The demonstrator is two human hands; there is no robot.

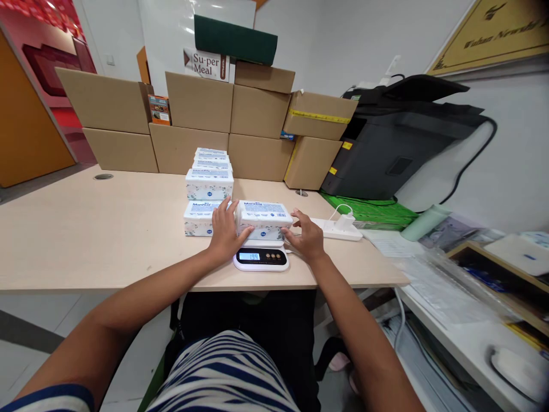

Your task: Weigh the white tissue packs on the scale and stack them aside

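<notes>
A light wood tabletop (86, 240) is set in front of a pale wall, and big brown cardboard boxes (193, 103) are piled along its back edge. A long dark green box (235, 40) is laid on top of the pile. To the right, a large dark grey printer (386, 149) is seen, with a flat bright green bundle (364, 214) placed near its base.

Near the front edge, a small white scale with a black front panel (261, 259) is set down. A white block-shaped pack with blue print and a flower pattern (265, 216) is rested on the scale. This pack is held between the two hands. Its left end is touched by the left hand (226, 229), with the thumb put on the front. Its right end is pinched by the thumb and fingers of the right hand (306, 234). Numbers are lit up on the scale, but a dot between them cannot be made out for sure.

Just left of the left hand, more white packs of the same kind (209, 186) are lined up going back. A white power strip with a plug in it (338, 230) is found past the right hand.
</notes>
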